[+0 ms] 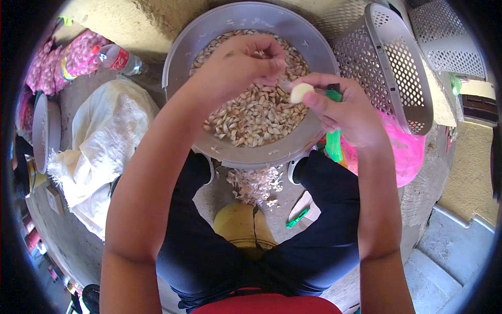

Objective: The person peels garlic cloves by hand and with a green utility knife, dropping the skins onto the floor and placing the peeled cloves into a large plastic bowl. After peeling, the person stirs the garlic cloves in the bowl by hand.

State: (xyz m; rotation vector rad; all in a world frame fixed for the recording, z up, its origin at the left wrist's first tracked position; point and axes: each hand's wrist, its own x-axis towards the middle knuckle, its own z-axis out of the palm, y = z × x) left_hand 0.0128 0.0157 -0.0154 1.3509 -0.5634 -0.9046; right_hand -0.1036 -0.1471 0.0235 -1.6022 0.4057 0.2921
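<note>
Though small, a smooth, creamy-white clove (301, 93), finger-pinched in right hand (348, 111), left hand (244, 64) fingers drawn narrow.

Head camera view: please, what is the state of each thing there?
Grey round plastic basin: holding unpeeled cloves
Pale smooth clove: peeled, held in right hand
Left hand: fingers curled, grasp unclear
Clear red-capped plastic bottle: closed
White woven sack: crumpled
Small green plastic cutter: lying down, blade unclear
Dry papery peels: heaped loosely
</note>
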